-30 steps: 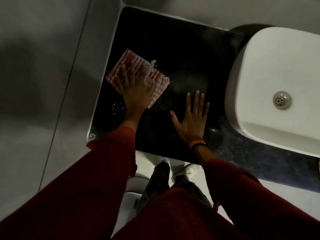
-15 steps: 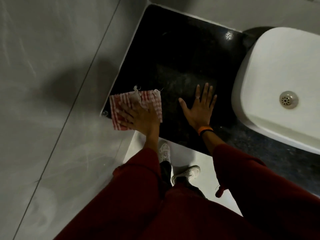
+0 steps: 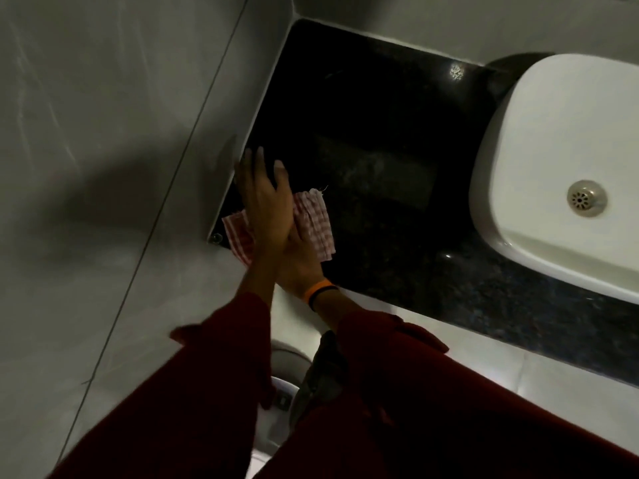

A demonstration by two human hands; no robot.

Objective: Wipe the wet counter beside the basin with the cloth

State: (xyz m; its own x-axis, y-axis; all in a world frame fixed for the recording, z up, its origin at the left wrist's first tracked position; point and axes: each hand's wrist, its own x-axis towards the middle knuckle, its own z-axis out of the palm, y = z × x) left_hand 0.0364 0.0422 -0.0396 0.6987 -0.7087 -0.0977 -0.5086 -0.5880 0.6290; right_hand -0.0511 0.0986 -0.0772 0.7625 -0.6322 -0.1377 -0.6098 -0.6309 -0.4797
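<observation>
Head view: left hand (image 3: pixel 264 198) spread flat, right hand (image 3: pixel 300 261) pressing the checked cloth (image 3: pixel 313 219) at centre-left; dark counter (image 3: pixel 380 133) above looks largely unwiped.

Your left hand (image 3: pixel 264 198) lies flat with fingers spread and reaching forward, its forearm in a dark red sleeve. Your right hand (image 3: pixel 299 261) tucks underneath it, crossing at the wrist (which wears an orange band and a dark one), so its fingers are mostly hidden from you.
</observation>
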